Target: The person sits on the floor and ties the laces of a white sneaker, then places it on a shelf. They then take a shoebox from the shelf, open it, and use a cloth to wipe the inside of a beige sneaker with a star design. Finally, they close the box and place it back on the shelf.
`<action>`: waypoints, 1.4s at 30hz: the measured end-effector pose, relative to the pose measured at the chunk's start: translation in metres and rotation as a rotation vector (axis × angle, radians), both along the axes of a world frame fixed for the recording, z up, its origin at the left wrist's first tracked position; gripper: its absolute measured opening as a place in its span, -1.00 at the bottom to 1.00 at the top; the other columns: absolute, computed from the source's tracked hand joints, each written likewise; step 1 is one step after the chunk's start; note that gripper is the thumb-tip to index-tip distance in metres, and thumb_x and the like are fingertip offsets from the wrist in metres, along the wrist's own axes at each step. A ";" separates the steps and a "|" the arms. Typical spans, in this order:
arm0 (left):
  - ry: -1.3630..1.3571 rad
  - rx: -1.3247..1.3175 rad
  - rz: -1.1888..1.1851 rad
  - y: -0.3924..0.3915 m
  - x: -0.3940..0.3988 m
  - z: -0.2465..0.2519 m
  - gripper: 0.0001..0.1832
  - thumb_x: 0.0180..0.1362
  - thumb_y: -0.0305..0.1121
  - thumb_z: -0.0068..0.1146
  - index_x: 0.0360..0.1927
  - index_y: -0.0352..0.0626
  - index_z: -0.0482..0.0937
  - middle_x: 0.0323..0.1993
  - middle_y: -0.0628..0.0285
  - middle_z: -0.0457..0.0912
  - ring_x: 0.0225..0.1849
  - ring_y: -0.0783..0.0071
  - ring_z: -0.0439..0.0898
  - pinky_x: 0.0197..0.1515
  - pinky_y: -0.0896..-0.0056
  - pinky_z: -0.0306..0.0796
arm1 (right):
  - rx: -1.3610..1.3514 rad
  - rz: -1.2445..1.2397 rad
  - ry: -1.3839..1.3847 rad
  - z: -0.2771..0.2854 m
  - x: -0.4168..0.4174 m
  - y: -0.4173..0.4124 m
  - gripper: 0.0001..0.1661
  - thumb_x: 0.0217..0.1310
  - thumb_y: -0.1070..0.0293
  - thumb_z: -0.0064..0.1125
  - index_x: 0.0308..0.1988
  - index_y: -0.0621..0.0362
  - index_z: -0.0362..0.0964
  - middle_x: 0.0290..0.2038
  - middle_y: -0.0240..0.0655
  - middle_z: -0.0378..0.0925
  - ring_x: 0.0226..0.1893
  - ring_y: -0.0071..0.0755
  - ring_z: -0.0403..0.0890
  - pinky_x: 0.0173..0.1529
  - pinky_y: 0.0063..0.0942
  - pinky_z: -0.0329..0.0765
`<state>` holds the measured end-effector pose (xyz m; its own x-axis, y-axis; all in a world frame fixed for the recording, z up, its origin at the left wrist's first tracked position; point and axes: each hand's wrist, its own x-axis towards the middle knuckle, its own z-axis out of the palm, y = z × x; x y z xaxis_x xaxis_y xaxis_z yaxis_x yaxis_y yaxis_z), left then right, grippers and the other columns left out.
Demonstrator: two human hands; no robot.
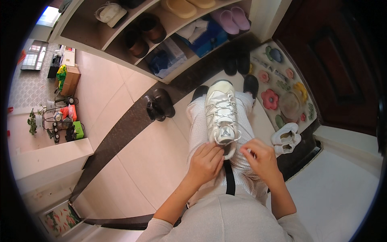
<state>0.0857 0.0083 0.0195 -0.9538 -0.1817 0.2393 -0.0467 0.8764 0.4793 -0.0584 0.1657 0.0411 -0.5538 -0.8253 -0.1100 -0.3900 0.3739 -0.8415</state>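
Note:
A white lace-up sneaker (221, 106) rests on the lap across the patterned trousers, its toe pointing away from me and its heel towards my body. Its white laces are threaded through the eyelets, with loops at the tongue. My left hand (207, 158) is at the left side of the shoe's heel opening, fingers bent against the collar; what its fingertips pinch is hidden. To the right of the heel, my right hand (259, 155) is raised with thumb and forefinger close together, a small white bit, perhaps a lace end, between them.
Black shoes (159, 104) stand on the floor at left. White shoes (286, 138) lie at right beside a flowered doormat (284, 87). Ahead is a shoe rack (121, 33) holding shoes, purple clogs (234, 20) and a blue box (205, 37). A dark door (335, 60) stands at right.

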 end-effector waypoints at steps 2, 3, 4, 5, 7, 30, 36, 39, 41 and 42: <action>0.005 0.015 -0.005 0.002 -0.002 0.001 -0.82 -0.03 -0.44 0.19 -0.32 -0.24 0.60 -0.25 0.17 0.61 -0.09 0.23 0.56 0.03 0.19 0.40 | -0.011 -0.149 -0.128 -0.019 0.001 0.003 -0.76 0.11 0.45 0.20 -0.16 0.23 0.45 -0.32 -0.25 0.57 -0.50 -0.28 0.57 -0.36 -0.44 0.49; 0.007 0.021 -0.006 0.003 -0.004 0.004 -0.83 -0.04 -0.46 0.19 -0.33 -0.27 0.59 -0.26 0.16 0.61 -0.09 0.22 0.56 0.02 0.21 0.41 | -0.021 -0.221 -0.193 -0.027 0.001 0.003 -0.77 0.11 0.45 0.21 -0.18 0.24 0.46 -0.34 -0.25 0.58 -0.51 -0.32 0.56 -0.36 -0.46 0.49; 0.009 0.027 -0.007 0.003 -0.005 0.005 -0.84 -0.05 -0.48 0.19 -0.34 -0.29 0.59 -0.27 0.15 0.60 -0.09 0.21 0.56 0.01 0.23 0.41 | 0.089 -0.218 -0.351 -0.030 0.000 0.007 -0.85 0.11 0.49 0.19 -0.25 0.26 0.48 -0.40 -0.23 0.59 -0.49 -0.41 0.57 -0.34 -0.49 0.49; 0.019 0.035 -0.006 0.003 -0.006 0.005 -0.84 -0.05 -0.48 0.19 -0.35 -0.29 0.59 -0.28 0.15 0.60 -0.10 0.20 0.56 0.00 0.23 0.42 | 0.040 -0.242 -0.347 -0.034 0.003 0.007 -0.86 0.11 0.49 0.20 -0.27 0.27 0.49 -0.40 -0.23 0.59 -0.48 -0.42 0.57 -0.34 -0.50 0.49; 0.034 0.047 -0.002 0.002 -0.006 0.004 -0.85 -0.04 -0.48 0.19 -0.35 -0.29 0.58 -0.30 0.14 0.60 -0.12 0.19 0.56 -0.02 0.23 0.44 | -0.061 -0.286 -0.345 -0.040 0.010 0.002 -0.88 0.10 0.49 0.22 -0.31 0.28 0.49 -0.41 -0.22 0.58 -0.47 -0.44 0.58 -0.33 -0.50 0.49; -0.325 0.546 0.389 -0.014 0.000 -0.022 -0.27 0.04 -0.24 0.17 0.27 -0.29 0.21 0.07 -0.08 0.35 -0.05 -0.04 0.48 -0.04 0.18 0.41 | -0.165 0.083 0.389 -0.026 0.036 -0.055 -0.78 -0.05 0.48 0.15 -0.28 0.21 0.47 -0.40 -0.25 0.49 -0.37 -0.17 0.56 -0.33 -0.30 0.51; -0.393 0.510 0.380 -0.013 0.003 -0.028 -0.23 0.02 -0.16 0.17 0.28 -0.29 0.20 -0.03 -0.08 0.41 -0.10 0.02 0.48 -0.07 0.22 0.42 | -0.092 0.191 0.194 -0.028 0.033 -0.044 -0.83 0.10 0.44 0.13 -0.25 0.21 0.47 -0.40 -0.21 0.50 -0.40 -0.09 0.55 -0.32 -0.24 0.49; -0.433 0.478 0.387 -0.015 -0.001 -0.028 -0.20 -0.03 -0.09 0.15 0.26 -0.33 0.21 -0.03 -0.13 0.42 -0.02 -0.06 0.46 0.01 0.15 0.39 | -0.015 0.108 0.040 -0.006 0.020 -0.027 -0.75 0.16 0.34 0.14 -0.17 0.23 0.44 -0.38 -0.20 0.51 -0.42 -0.07 0.55 -0.31 -0.23 0.48; -0.475 0.481 0.401 -0.017 -0.006 -0.024 -0.18 -0.06 -0.09 0.15 0.25 -0.34 0.22 -0.04 -0.13 0.41 -0.03 -0.06 0.47 0.01 0.14 0.39 | 0.101 -0.031 0.024 -0.004 0.015 -0.020 -0.64 0.17 0.26 0.17 -0.10 0.24 0.40 -0.38 -0.19 0.52 -0.44 -0.07 0.55 -0.32 -0.23 0.47; -0.460 0.499 0.400 -0.017 -0.008 -0.031 -0.18 -0.09 -0.10 0.16 0.24 -0.34 0.24 -0.02 -0.12 0.39 0.00 -0.06 0.45 0.01 0.14 0.38 | 0.157 -0.133 0.069 -0.010 0.014 -0.020 -0.58 0.16 0.23 0.19 -0.05 0.24 0.37 -0.39 -0.18 0.52 -0.45 -0.07 0.55 -0.33 -0.23 0.47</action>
